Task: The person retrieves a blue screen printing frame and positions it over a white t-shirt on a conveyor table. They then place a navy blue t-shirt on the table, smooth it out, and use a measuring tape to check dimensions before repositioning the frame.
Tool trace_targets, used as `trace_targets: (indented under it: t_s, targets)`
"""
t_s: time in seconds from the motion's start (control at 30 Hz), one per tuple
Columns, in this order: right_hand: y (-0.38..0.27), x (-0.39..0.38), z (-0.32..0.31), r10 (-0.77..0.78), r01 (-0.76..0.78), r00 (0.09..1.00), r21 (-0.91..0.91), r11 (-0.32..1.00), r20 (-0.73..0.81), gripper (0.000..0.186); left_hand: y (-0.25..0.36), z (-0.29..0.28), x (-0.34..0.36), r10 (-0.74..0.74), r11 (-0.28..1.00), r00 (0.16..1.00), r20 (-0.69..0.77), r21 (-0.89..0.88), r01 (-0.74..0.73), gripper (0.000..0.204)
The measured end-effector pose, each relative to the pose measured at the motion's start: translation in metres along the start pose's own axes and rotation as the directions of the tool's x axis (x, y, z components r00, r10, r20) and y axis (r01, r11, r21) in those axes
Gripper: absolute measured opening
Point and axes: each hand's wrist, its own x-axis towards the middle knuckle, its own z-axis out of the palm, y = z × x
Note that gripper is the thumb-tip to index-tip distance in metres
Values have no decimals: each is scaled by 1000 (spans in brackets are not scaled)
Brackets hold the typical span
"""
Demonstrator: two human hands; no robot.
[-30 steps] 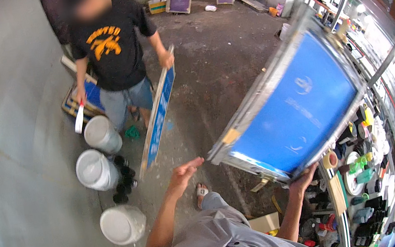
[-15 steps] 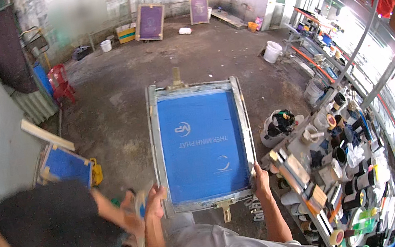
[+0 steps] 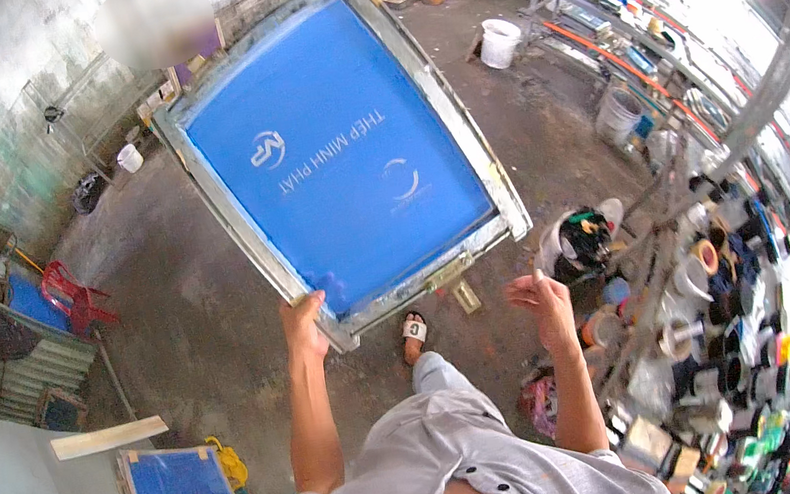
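A screen-printing frame (image 3: 332, 155) with blue mesh, pale lettering and round marks fills the upper middle of the view, tilted with its top leaning left of upright. My left hand (image 3: 305, 325) grips its lower left corner, thumb over the near edge. A brass-coloured bracket (image 3: 466, 296) sticks out from the near edge. Just below the lower right corner is my right hand (image 3: 543, 305), apart from the frame, with nothing held and its fingers stretched out and somewhat spread.
Stacked blue-mesh frames (image 3: 181, 484) and a wooden board (image 3: 109, 437) lie at lower left. A red chair (image 3: 74, 297) stands farther left. At right are a filled bucket (image 3: 582, 246), a white bucket (image 3: 499, 43) and a crowded shelf of tape rolls and tubs (image 3: 723, 352).
My right hand has let go of the frame's right edge. The frame has risen and tilted, still in my left hand. The view has turned, and the person at lower left is out of sight.
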Motion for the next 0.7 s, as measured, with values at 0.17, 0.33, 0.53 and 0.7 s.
trace_targets:
  t_s: [0.17, 0.33, 0.53, 0.7]
  targets:
    - [-32, 132, 106, 80, 9, 912, -215, 977, 402, 43, 32, 46, 97, 58, 994, 998, -32, -89, -60, 28]
    - [-45, 243, 163, 200, 3, 801, -339, 941, 564, 37, 59, 90, 200, 78, 997, 986, -147, 41, -73, 30]
    - [-57, 426, 179, 193, -11, 762, -285, 959, 619, 37, 8, 116, 357, 146, 987, 962, -229, 105, -124, 29]
    - [-39, 536, 186, 307, -107, 604, -307, 946, 735, 35, 21, 206, 447, 83, 951, 984, -155, 306, -32, 29]
